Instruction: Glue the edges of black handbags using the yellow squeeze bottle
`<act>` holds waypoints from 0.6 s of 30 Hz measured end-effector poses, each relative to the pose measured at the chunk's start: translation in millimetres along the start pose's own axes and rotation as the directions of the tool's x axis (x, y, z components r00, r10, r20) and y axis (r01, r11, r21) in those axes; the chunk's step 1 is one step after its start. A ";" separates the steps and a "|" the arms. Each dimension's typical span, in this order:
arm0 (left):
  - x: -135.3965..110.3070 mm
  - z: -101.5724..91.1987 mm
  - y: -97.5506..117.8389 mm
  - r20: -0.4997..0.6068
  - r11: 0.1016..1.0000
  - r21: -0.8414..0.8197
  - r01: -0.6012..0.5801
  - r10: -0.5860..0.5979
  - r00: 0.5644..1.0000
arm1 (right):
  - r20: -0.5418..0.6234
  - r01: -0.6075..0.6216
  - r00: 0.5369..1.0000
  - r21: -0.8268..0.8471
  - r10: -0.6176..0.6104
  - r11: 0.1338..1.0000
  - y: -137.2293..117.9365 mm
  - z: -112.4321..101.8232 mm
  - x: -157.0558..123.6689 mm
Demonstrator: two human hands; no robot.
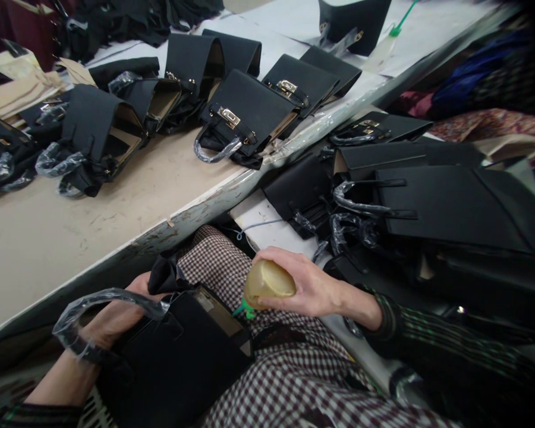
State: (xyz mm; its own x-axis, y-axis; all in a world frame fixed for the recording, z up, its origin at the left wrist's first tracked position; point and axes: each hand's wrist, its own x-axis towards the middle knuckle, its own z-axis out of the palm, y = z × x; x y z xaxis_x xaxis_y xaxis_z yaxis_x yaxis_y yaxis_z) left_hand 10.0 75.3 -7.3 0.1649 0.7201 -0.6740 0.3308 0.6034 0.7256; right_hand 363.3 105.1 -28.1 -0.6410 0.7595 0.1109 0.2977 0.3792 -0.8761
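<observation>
My right hand [310,284] is wrapped round a squeeze bottle [271,282] of yellowish liquid, tipped so its green nozzle points down and left. The nozzle is close to the edge of a black handbag [182,356] lying on my lap; whether it touches cannot be told. My left hand [138,297] reaches through the bag's plastic-wrapped handle [111,295] and grips black fabric [164,274] at the bag's top. Some of its fingers are hidden by the fabric. A tan inner strip [216,312] shows along the bag's open side.
Several black handbags [249,110] with gold clasps stand on the workbench [116,220] ahead. More black bags [450,205] are piled at my right. Another bottle with a green nozzle [386,47] stands at the far right of the bench. Tan sheets [22,95] lie far left.
</observation>
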 end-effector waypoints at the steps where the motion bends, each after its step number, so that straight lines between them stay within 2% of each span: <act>1: -0.6 0.6 -0.2 0.006 1.000 -0.006 -0.006 0.006 1.000 | -0.040 0.020 0.999 0.009 -0.019 1.000 -0.5 0.5 -0.4; 5: -0.6 1.7 -1.9 0.050 0.998 -0.041 -0.046 0.048 0.998 | -0.176 0.123 0.977 -0.008 -0.122 0.992 -2.5 4.0 -0.3; 9: -0.6 3.7 0.0 0.025 0.999 -0.044 -0.024 0.025 0.999 | -0.234 0.213 0.947 -0.048 -0.218 0.976 -1.8 9.8 2.7; 13: -1.2 5.8 0.5 0.006 0.999 -0.022 -0.032 0.032 0.999 | -0.207 0.278 0.936 -0.068 -0.286 0.958 0.2 14.1 5.7; 18: -0.7 1.8 -7.7 0.037 0.999 -0.022 -0.032 0.033 0.999 | -0.101 0.263 0.956 -0.117 -0.275 0.958 -1.0 11.7 3.4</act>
State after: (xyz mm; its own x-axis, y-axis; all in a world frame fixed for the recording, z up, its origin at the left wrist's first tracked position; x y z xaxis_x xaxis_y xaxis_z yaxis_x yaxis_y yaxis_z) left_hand 9.0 69.5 -12.7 0.2102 0.7261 -0.6547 0.3049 0.5876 0.7495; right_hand 352.6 101.0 -32.3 -0.6229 0.6757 0.3942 0.1992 0.6243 -0.7554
